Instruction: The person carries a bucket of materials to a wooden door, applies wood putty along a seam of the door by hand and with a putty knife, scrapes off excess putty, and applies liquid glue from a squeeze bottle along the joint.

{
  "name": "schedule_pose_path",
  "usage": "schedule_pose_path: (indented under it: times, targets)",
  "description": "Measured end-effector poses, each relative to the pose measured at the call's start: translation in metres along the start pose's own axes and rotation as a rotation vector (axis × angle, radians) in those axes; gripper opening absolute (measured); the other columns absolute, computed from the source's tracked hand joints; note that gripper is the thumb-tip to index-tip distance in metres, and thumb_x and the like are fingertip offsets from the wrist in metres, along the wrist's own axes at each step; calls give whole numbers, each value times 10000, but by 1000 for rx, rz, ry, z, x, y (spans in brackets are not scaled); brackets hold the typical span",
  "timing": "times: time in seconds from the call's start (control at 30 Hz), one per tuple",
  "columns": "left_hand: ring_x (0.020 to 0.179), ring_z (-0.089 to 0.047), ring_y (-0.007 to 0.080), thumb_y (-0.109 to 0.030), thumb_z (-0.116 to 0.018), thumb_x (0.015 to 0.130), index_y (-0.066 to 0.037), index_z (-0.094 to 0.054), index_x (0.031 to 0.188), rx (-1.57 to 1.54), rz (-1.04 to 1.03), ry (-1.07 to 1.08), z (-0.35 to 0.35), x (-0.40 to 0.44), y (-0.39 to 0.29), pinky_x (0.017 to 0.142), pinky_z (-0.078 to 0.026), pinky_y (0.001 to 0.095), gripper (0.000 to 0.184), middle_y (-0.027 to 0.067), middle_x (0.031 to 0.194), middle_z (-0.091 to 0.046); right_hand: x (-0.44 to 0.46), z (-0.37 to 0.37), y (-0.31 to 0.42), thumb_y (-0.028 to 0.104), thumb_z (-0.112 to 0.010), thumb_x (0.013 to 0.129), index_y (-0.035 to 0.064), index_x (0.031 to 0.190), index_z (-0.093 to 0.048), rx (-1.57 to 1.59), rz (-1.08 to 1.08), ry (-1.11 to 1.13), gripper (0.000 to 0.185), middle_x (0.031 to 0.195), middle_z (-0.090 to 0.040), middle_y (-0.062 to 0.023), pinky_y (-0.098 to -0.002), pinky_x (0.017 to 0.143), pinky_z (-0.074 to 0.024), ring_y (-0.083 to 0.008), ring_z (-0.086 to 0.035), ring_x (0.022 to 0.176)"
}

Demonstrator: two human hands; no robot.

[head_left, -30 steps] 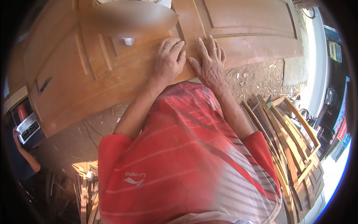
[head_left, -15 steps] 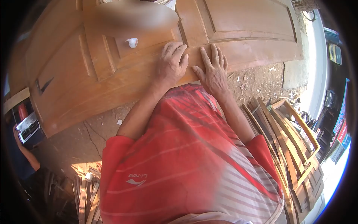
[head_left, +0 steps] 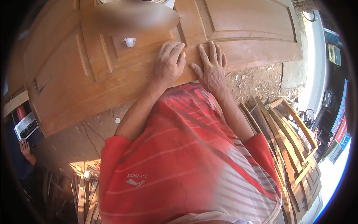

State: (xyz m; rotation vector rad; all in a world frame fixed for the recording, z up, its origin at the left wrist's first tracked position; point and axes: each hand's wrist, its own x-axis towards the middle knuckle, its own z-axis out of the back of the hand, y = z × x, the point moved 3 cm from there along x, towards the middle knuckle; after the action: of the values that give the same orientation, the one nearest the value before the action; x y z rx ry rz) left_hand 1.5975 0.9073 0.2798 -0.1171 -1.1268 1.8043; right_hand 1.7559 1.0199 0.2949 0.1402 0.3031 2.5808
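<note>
Far to the left of the hands, 1 hand of another person [head_left: 25,149] shows just below a pale, boxy thing [head_left: 26,127] with a dark face; what it is, and whether the 2 touch, I cannot tell, and shadow swallows the arm. Next comes the brown door [head_left: 112,84], lying flat from well left of the hands to well right of them, its far side cut off by the top of the view. A dark mark [head_left: 38,87] near its left end is hard to make out. Down and left of the hands, wood scraps [head_left: 82,198] fade into the dark. A small white cup [head_left: 129,42] sits on the door, left of the left hand [head_left: 170,63]; beyond it, a blurred oval hides part of the wood. The left hand is empty, fingers loosely bent on the door. Just beside it, the right hand [head_left: 213,71] is empty too, fingers spread on the wood; both palms are hidden. Right of the hands lean wooden frames [head_left: 287,140], overlapping; past them a banner [head_left: 340,128] is partly cut off.
</note>
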Motion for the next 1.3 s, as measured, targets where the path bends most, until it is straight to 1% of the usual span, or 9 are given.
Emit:
schedule_pose_path:
  times: [0.2, 0.3, 0.43, 0.47, 0.53, 0.63, 0.93, 1.17, 1.3]
  targets:
    - [1243, -647, 430, -44, -717, 975, 31, -710, 1281, 54, -1, 29, 4, 3, -5, 1076, -531, 528, 315, 208, 1289, -708, 8, 9, 9, 524, -680, 1032, 128, 1626, -523, 81, 21, -31, 731, 1727, -356, -260, -614, 1300, -247, -464, -319, 1606]
    - [1239, -648, 436, -60, -689, 1009, 44, -699, 1305, 113, 5, 96, 8, 1, -2, 1066, -535, 545, 313, 225, 1296, -702, -7, 2, 7, 477, -755, 985, 79, 1507, -613, 190, 52, -75, 671, 1639, -473, -251, -616, 1284, -311, -443, -395, 1572]
    - [1219, -655, 450, -68, -676, 1018, 58, -703, 1308, 85, -44, 97, 3, -1, 8, 1071, -518, 565, 317, 258, 1289, -705, 16, 24, 7, 417, -784, 974, 45, 1187, -670, 282, -46, -348, 443, 1271, -669, -182, -537, 1105, -500, -408, -644, 1240]
    - [1217, -655, 454, -74, -672, 1020, 61, -704, 1305, 77, -52, 94, 3, -2, 14, 1074, -515, 566, 317, 262, 1287, -706, 25, 33, 10, 417, -784, 974, 45, 1187, -670, 244, -67, -375, 443, 1271, -669, -182, -537, 1105, -500, -408, -644, 1240]
    - [1218, -654, 455, -87, -668, 1026, 63, -706, 1298, 63, -86, 112, 0, 0, 13, 1074, -513, 566, 313, 261, 1287, -705, 37, 47, 5, 389, -817, 927, 39, 1041, -641, 464, -202, -134, 409, 1092, -691, -193, -533, 885, -559, -433, -703, 1001]
    - [1217, -654, 456, -106, -660, 1035, 63, -707, 1291, 67, -89, 136, 2, 2, 13, 1071, -512, 566, 310, 260, 1285, -705, 43, 61, -3, 378, -781, 964, 26, 1027, -616, 587, -185, -43, 394, 1031, -689, -219, -551, 763, -547, -465, -700, 897]
    - [1188, -661, 452, -145, -649, 1057, 49, -707, 1283, 62, -69, 77, 2, 0, 12, 1047, -521, 560, 303, 254, 1253, -708, 68, 91, 13, 269, -698, 970, 14, 785, -622, 549, -250, -228, 323, 759, -650, -261, -578, 672, -503, -478, -668, 742]
    - [1174, -667, 453, -147, -657, 1054, 50, -707, 1279, 48, -21, 48, 5, -2, 12, 1039, -526, 558, 303, 256, 1242, -713, 87, 74, 29, 208, -684, 931, 24, 797, -631, 571, -96, -307, 234, 754, -667, -225, -574, 650, -520, -473, -673, 714]
    - [1178, -668, 455, -113, -678, 1029, 49, -714, 1267, 13, -19, 48, 4, 1, 8, 1044, -527, 558, 291, 252, 1241, -717, 85, 67, 23, 199, -685, 951, 33, 839, -623, 487, -100, -169, 210, 796, -668, -214, -559, 667, -531, -459, -683, 754]
